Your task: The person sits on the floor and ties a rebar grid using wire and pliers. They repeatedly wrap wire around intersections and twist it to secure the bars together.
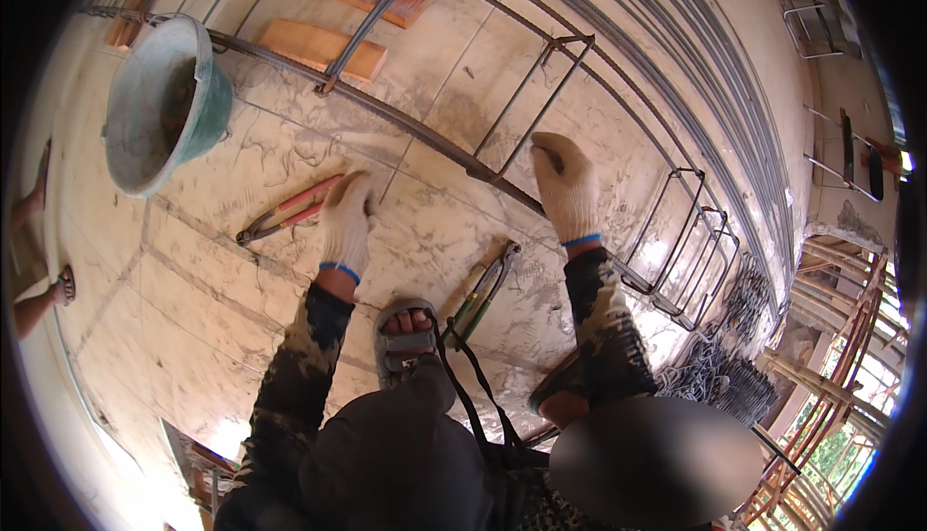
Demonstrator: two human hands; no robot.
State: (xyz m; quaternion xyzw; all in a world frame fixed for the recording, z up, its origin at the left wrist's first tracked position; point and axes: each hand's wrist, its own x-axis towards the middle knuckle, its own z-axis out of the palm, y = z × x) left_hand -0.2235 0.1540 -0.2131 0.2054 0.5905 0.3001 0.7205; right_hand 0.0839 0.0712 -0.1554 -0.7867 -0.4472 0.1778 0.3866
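Note:
My left hand (350, 220), in a white knitted glove, is closed above the floor. Pincers with red handles (290, 210) lie just beside it; their handle ends reach the glove's edge, and I cannot tell whether they touch. My right hand (565, 183), gloved too, has its fingers curled in next to a square steel stirrup (517, 118) on a long ribbed bar (415, 130). Whatever either hand holds is hidden. Between my forearms, green-handled pincers (483, 294) lie near my sandalled foot (406, 338).
A green bucket (198, 125) stands left, near wooden blocks (323, 46). More stirrups (666, 232) hang along the bars at right. Long steel rods (695, 58) run beyond, and piled bent steel (719, 377) lies lower right. Another person's feet (63, 285) show at far left.

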